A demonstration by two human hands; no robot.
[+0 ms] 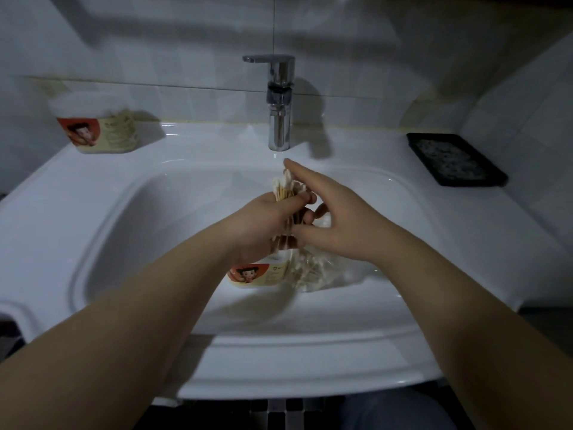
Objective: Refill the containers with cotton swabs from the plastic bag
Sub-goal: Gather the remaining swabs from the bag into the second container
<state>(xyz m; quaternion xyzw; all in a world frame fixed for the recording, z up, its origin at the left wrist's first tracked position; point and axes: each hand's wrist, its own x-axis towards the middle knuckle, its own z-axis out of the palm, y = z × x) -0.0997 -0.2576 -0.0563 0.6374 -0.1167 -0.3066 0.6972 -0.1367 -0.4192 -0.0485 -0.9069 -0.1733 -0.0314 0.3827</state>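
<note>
Left hand: our left hand (263, 218) is curled round a bundle of wooden-stick cotton swabs (286, 189), gripping it mid-shaft so that the white tips stick out above and below.
Right hand: our right hand (338, 221) has its fingers mostly straight, the index along the upper tips and the thumb against the sticks. It grips nothing; we judge it is squaring the bundle.
Bag: the clear plastic bag (316, 271), with swabs left in it, lies in the basin under the right hand, close for the next handful.
Container below: a round container with a red-and-cream label (257, 274) sits in the basin beneath the bundle, probably its destination.
Second container: a matching labelled tub (96, 125) stands on the back left ledge, well apart.
Surface: a glossy white ceramic sink (155, 144) carries a chrome tap (279, 113) and, at right, a black rectangular tray (455, 159).
Room: dim, with a pale tiled wall (155, 41).
</note>
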